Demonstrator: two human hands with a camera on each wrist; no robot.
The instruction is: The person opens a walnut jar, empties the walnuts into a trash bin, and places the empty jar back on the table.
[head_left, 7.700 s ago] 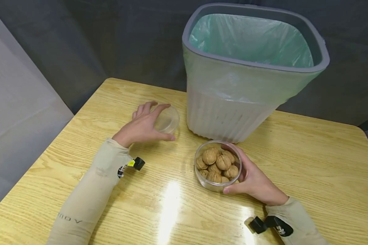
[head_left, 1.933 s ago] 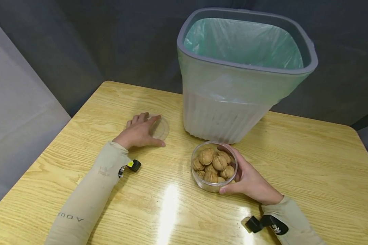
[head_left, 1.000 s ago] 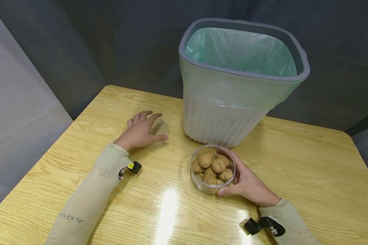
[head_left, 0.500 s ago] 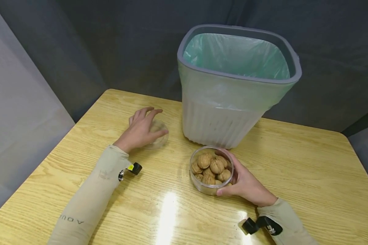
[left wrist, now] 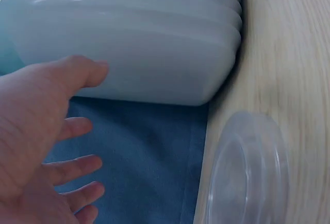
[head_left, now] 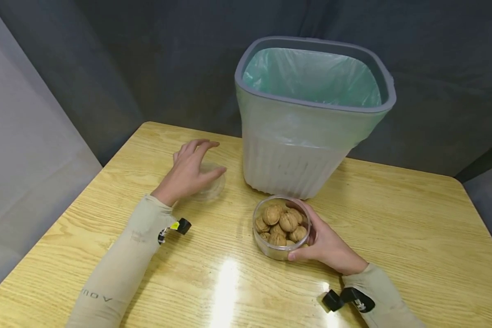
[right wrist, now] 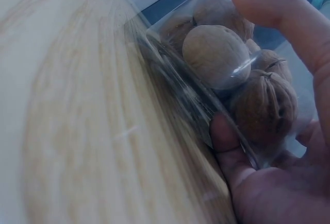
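Right hand point(head_left: 330, 246) grips a clear round plastic jar point(head_left: 281, 226), thumb and fingers curled round its wall; jar stands mid-tabletop, filled with wrinkled brown walnuts point(head_left: 288, 222). Left hand point(head_left: 188, 171) is raised, fingers spread and loose, holding nothing, over a clear shallow round lid point(head_left: 211, 187) lying flat nearer the far-left corner. Ribbed white bin point(head_left: 295, 155) with thin green liner stands at the far edge. Tabletop point(head_left: 414, 228): glossy light wood grain.

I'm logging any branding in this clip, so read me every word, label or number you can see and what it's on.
"AOU", seen upside down and perhaps incomplete: on the left sleeve.
White mark on the black right wrist strap: too small to read.
Yellow tag on the left wrist mount: too small to read.
Bin, jar, lid, table: no text.
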